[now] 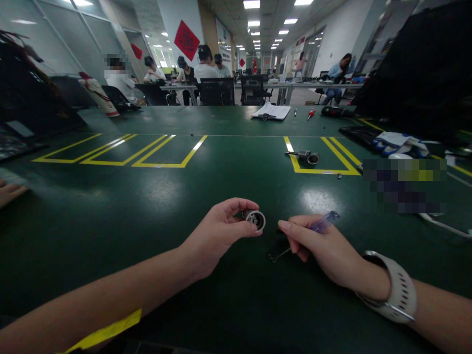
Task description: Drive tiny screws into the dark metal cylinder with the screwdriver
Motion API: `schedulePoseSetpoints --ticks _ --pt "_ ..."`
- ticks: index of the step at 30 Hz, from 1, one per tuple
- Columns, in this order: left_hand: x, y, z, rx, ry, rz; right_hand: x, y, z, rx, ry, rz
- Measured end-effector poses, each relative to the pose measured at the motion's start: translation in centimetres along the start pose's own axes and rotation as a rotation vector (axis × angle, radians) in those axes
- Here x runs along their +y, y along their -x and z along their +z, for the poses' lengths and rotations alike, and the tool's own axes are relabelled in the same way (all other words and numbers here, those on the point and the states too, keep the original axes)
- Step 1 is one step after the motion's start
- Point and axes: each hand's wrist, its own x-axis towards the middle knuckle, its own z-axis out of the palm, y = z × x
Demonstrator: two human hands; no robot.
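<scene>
My left hand (221,228) is closed around a small round metal part (255,222). Its hollow end faces right, and a small round piece shows inside the rim. Just to the right, my right hand (313,241) grips a screwdriver (325,222) by its clear purple handle; its shaft is hidden by the fingers. A gap separates the right fingertips from the metal part. Below them, a thin metal tool with a looped end (273,257) shows on the green table (228,305), partly covered by my right hand.
Another metal part with a rod (308,157) lies by the yellow tape (324,172), near a small nut-like piece (339,176). Farther back are a clipboard with papers (272,111) and a red tool (311,114). Gloves (400,142) lie right. Another person's hand (11,191) is at left.
</scene>
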Motion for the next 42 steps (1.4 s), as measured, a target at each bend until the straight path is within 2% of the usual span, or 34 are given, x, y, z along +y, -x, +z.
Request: schedulePoseSetpoints --ticks 6,8,11,13,19,24,31,42 --pt "-0.1 0.0 0.0 0.022 0.032 0.031 -0.5 0.3 0.6 0.066 0.249 -0.035" --pt "-0.2 0.0 0.0 0.003 0.048 0.043 -0.2 0.5 0.9 0.102 0.356 -0.185" --pt "-0.3 -0.1 0.0 -0.023 0.063 0.071 0.3 1.1 1.3 0.131 0.487 -0.515" --pt "-0.4 -0.1 -0.1 -0.033 0.060 0.081 0.4 1.5 1.3 0.146 0.537 -0.675" --pt "-0.7 -0.2 -0.1 -0.040 0.001 0.092 -0.7 2.2 0.8 0.188 0.574 -0.969" --pt "-0.8 0.0 0.3 -0.033 -0.057 0.120 -0.9 1.6 1.0 0.199 0.634 -1.020" --pt "-0.7 0.0 0.7 -0.013 -0.125 0.139 -0.6 1.2 1.4 0.189 0.735 -0.990" --pt "-1.0 0.0 0.7 0.020 -0.194 0.161 -0.5 1.4 1.8 0.186 0.752 -1.008"
